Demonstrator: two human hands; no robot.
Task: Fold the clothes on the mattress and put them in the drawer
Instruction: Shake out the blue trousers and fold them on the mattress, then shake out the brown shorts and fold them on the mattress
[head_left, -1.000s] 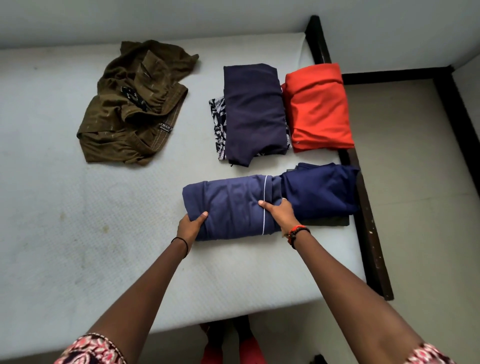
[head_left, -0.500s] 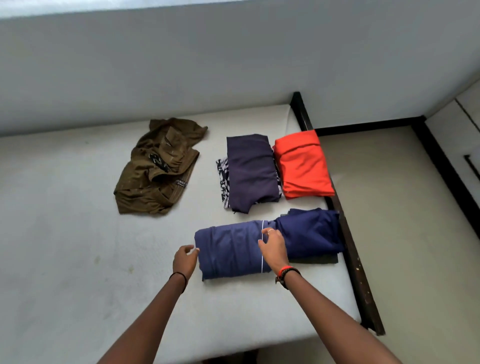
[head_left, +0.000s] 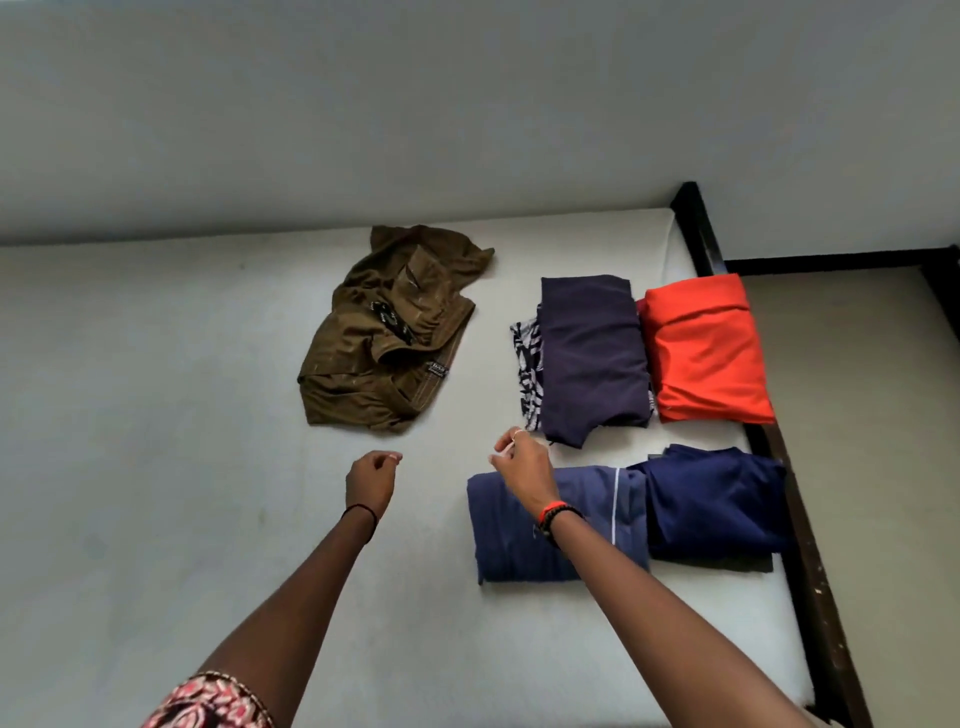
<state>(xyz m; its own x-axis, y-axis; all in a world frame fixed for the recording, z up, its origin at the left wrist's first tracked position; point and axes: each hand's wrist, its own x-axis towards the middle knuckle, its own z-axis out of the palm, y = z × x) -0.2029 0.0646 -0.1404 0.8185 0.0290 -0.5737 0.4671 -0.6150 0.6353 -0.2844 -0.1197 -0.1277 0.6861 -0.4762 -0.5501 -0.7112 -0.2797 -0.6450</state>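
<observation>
One brown garment (head_left: 389, 338) lay crumpled, not yet folded, on the mattress (head_left: 156, 415), left of the folded clothes (head_left: 592, 358). The left hand (head_left: 371, 483) and right hand (head_left: 522, 467) hovered just below it, fingers loosely curled, holding nothing. It looked soft, light and limp, so it would probably sag. Pinching two corners of its hem seemed the best hold.

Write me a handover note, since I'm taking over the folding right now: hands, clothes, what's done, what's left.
Left hand: empty, loosely curled, above the mattress.
Right hand: empty, over the blue garment.
Done: the blue garment, navy garment, purple garment and orange garment lie folded on the mattress.
Left: fold the crumpled olive garment, then put everything in the drawer, which is out of view.
</observation>
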